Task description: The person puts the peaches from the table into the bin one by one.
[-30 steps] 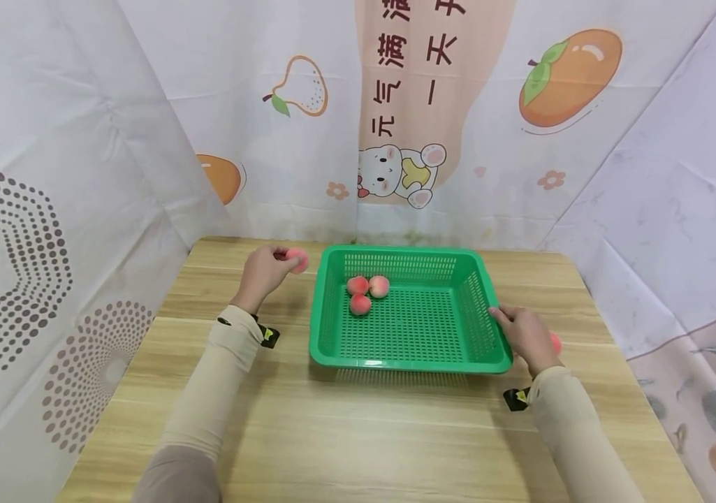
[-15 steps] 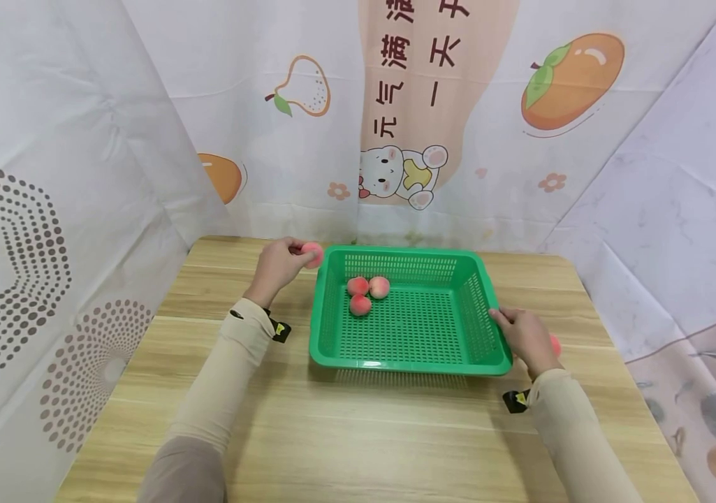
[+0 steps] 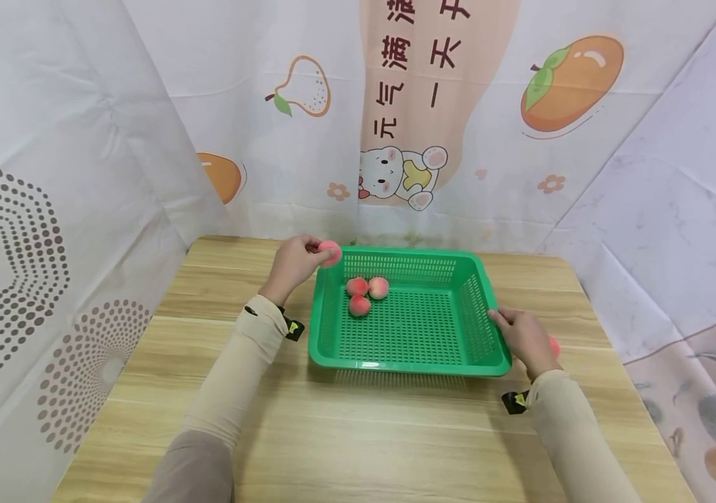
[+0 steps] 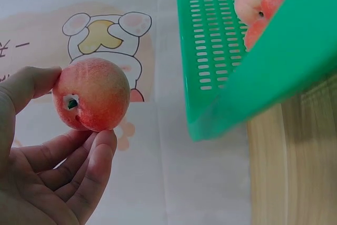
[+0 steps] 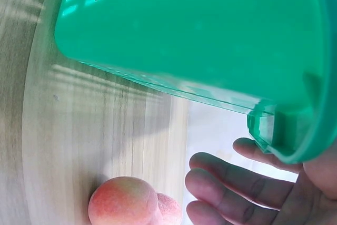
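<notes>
My left hand point(image 3: 297, 264) pinches a pink-red peach point(image 4: 93, 94) between thumb and fingertips, raised at the back left corner of a green plastic basket point(image 3: 408, 367). In the left wrist view a small hole with a dark green centre shows on this peach. Inside the basket, toward its left side, three peaches point(image 3: 360, 305) lie close together. At the opposite side, my right hand point(image 3: 526, 339) grips the basket's right rim, thumb on top and fingers beneath. Beyond the right hand a peach point(image 3: 554, 345) is partly hidden; the right wrist view shows two peaches point(image 5: 124, 202) there on the table.
The basket stands on a wood-grain table point(image 3: 389, 433). A printed curtain point(image 3: 307, 161) hangs right behind the table's back edge, with more cloth at both sides. A black wrist camera point(image 3: 514, 402) sits under the right wrist, another under the left.
My left hand has carried its peach rightward from beside the basket to over its back left rim. The right hand stays on the right rim, and the three peaches inside have not moved.
</notes>
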The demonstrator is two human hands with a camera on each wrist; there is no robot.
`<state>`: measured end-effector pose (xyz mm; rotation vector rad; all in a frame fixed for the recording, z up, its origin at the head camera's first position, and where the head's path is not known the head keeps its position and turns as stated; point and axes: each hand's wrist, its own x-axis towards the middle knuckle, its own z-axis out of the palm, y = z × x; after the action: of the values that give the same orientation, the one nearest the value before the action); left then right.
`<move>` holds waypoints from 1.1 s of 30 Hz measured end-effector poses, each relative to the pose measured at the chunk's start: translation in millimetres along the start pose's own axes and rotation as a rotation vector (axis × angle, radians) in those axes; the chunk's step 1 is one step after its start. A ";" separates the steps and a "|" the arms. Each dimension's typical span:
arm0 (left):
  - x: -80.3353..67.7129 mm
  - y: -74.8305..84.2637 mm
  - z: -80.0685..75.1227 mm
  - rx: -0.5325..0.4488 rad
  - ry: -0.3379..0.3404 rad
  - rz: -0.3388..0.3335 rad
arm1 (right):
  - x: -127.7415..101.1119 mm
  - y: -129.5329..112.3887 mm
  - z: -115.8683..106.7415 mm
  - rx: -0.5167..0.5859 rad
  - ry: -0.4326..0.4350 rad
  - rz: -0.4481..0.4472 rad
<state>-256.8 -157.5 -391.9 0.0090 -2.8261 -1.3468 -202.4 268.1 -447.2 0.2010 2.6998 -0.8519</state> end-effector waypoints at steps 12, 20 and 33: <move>3.1 15.1 12.7 -0.022 -0.013 0.036 | -1.0 0.7 -0.4 0.008 0.011 -0.008; 2.9 21.5 22.1 -0.060 -0.028 0.022 | -0.9 0.3 0.3 0.005 0.015 -0.007; 6.8 23.8 45.6 -0.033 -0.056 0.065 | 0.8 0.5 1.1 -0.015 0.017 -0.013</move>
<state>-264.1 -107.2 -402.1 -0.1210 -2.8214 -1.4020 -202.8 267.9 -448.6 0.1887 2.7251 -0.8368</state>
